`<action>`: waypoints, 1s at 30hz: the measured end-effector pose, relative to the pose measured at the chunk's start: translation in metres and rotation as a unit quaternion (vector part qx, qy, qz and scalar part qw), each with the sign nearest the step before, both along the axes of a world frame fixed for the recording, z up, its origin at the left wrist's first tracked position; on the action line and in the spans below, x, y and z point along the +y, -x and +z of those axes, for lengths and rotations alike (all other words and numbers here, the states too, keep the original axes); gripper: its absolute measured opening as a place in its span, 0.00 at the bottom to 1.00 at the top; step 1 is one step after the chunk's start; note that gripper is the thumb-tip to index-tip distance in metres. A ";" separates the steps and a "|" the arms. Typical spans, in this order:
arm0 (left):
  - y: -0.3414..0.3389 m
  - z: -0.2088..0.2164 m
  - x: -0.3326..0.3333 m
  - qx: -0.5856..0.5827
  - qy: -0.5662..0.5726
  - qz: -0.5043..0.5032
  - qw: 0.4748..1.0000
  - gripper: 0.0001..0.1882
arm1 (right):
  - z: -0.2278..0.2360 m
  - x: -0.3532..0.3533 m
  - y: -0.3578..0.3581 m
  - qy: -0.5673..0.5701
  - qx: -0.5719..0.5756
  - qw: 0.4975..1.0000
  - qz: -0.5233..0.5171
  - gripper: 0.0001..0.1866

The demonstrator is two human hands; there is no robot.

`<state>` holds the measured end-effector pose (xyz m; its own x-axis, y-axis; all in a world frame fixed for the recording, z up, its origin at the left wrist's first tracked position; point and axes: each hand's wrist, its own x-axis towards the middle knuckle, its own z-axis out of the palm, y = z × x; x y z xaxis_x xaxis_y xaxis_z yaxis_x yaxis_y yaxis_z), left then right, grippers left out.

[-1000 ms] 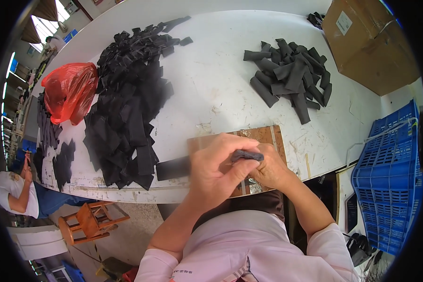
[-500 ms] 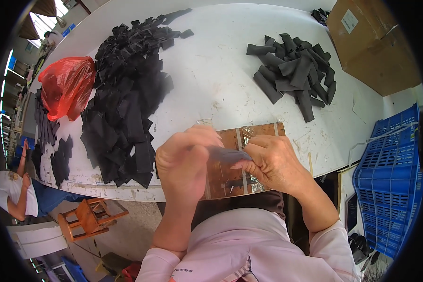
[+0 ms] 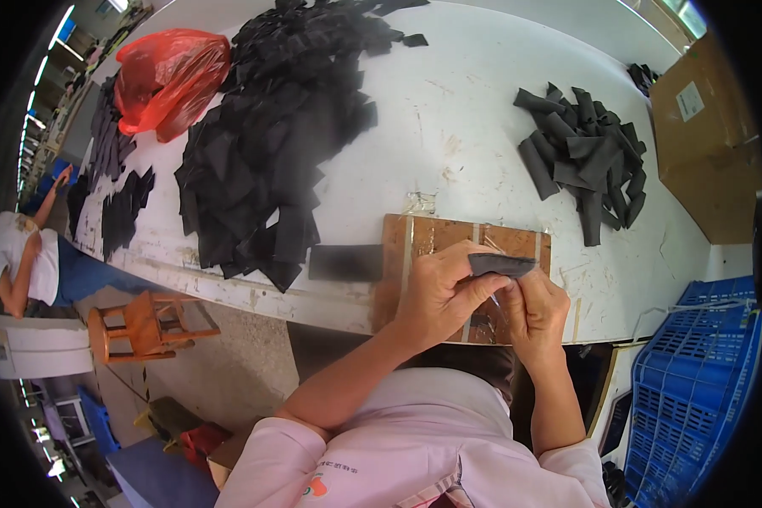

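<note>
A small black fabric piece (image 3: pixel 501 265), seemingly folded or tubular, is held above a brown taped board (image 3: pixel 395 254) at the table's near edge. My left hand (image 3: pixel 444 292) pinches its left part between thumb and fingers. My right hand (image 3: pixel 536 309) grips its right end from below, the fingertips of both hands nearly meeting. A thin pale sliver shows under the fingers, too small to name. Left of the board, a single flat black fabric strip (image 3: pixel 345 262) lies on the table.
A large heap of flat black fabric pieces (image 3: pixel 271 144) spreads over the left of the white table (image 3: pixel 432 110). Rolled black pieces (image 3: pixel 580 148) are piled at the right. Around them are a red plastic bag (image 3: pixel 173 80), a cardboard box (image 3: pixel 707 135), a blue crate (image 3: pixel 686 398) and a wooden stool (image 3: pixel 148 326).
My hands have drawn together, and the fabric between them is now held up and bunched shorter. The view has shifted. The flat strip left of the board now shows.
</note>
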<state>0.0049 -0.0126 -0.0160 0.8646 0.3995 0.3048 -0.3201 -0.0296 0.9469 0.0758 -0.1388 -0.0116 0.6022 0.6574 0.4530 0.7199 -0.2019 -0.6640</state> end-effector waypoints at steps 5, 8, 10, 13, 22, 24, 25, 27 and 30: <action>0.014 -0.016 0.005 0.008 -0.177 0.125 0.976 0.05 | -0.024 0.010 0.009 -0.006 -0.028 0.999 -0.016 0.03; 0.024 -0.030 0.015 0.001 -0.198 0.173 0.965 0.06 | -0.054 -0.008 0.013 0.034 0.196 0.980 -0.019 0.05; 0.037 -0.043 0.023 0.019 -0.275 0.278 0.920 0.09 | -0.029 0.002 0.022 -0.078 0.194 0.976 -0.053 0.07; 0.066 -0.052 0.054 0.206 -0.397 0.264 0.854 0.26 | 0.005 0.009 0.011 -0.124 0.093 0.986 -0.059 0.14; 0.073 -0.069 0.080 0.229 -0.290 0.220 0.903 0.04 | 0.086 0.029 -0.061 -0.239 0.058 0.941 -0.233 0.16; 0.070 -0.038 0.074 0.232 0.165 0.140 0.948 0.06 | 0.065 0.009 -0.018 -0.187 0.053 0.956 -0.221 0.15; 0.072 -0.022 0.069 0.235 0.169 0.149 0.946 0.06 | 0.043 0.002 0.007 -0.159 0.152 0.972 -0.079 0.16; 0.062 0.002 0.060 0.244 0.299 -0.012 0.922 0.06 | 0.016 0.015 0.037 -0.037 0.506 0.858 0.085 0.15; 0.052 0.029 0.050 0.355 0.140 -0.081 0.921 0.05 | -0.013 0.024 0.043 -0.057 0.675 0.719 0.153 0.13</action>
<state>-0.0476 0.0376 0.0128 0.8612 0.2246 -0.4559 0.4043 0.2409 0.8824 0.0332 -0.1145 -0.0242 0.3787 0.8578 -0.3475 -0.5976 -0.0600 -0.7995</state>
